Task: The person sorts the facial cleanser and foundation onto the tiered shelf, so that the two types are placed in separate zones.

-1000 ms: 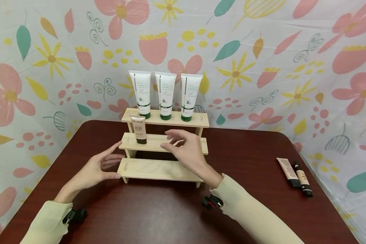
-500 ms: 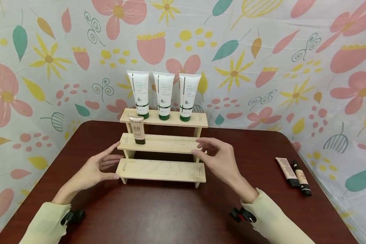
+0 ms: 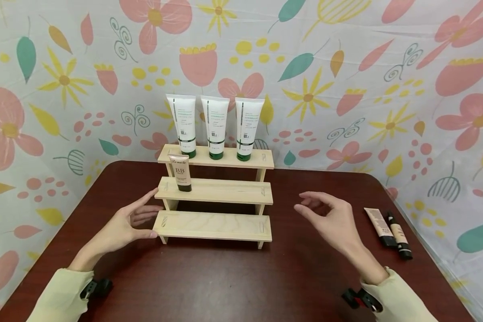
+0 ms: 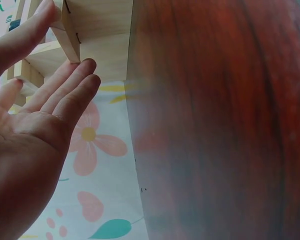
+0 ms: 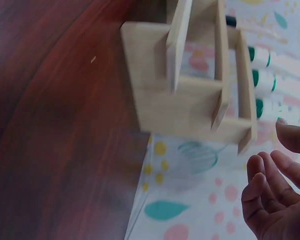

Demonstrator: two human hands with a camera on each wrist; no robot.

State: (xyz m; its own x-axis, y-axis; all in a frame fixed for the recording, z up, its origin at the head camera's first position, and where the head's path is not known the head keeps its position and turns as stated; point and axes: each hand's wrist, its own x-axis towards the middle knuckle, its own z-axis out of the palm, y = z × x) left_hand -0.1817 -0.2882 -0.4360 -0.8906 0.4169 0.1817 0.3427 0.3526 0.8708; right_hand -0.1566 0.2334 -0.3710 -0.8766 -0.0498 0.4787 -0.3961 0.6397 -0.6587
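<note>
A three-tier wooden display rack [image 3: 215, 225] stands on the table. My left hand [image 3: 118, 228] rests at its left side, the thumb by the bottom shelf and the fingertips by the middle one; in the left wrist view, fingers [image 4: 72, 100] extend to the wooden end panel. On the middle shelf, at the left, a beige BB cream tube [image 3: 180, 173] stands upright on its black cap. Three white tubes with green caps, a left one [image 3: 184, 127], a middle one [image 3: 216, 127] and a right one [image 3: 248, 127], line the top shelf. My right hand [image 3: 332, 219], fingers loosely bent, hovers right of the rack holding nothing.
At the table's right side lie a pinkish tube [image 3: 379, 226] with a black cap and a slim beige-and-black tube [image 3: 400, 235], side by side. A flower-print cloth [image 3: 338, 67] hangs behind the dark red-brown table [image 3: 209, 286].
My right hand has moved rightward, from over the middle shelf, past the rack's right end, out over the table. The left hand has stayed at the rack's left side.
</note>
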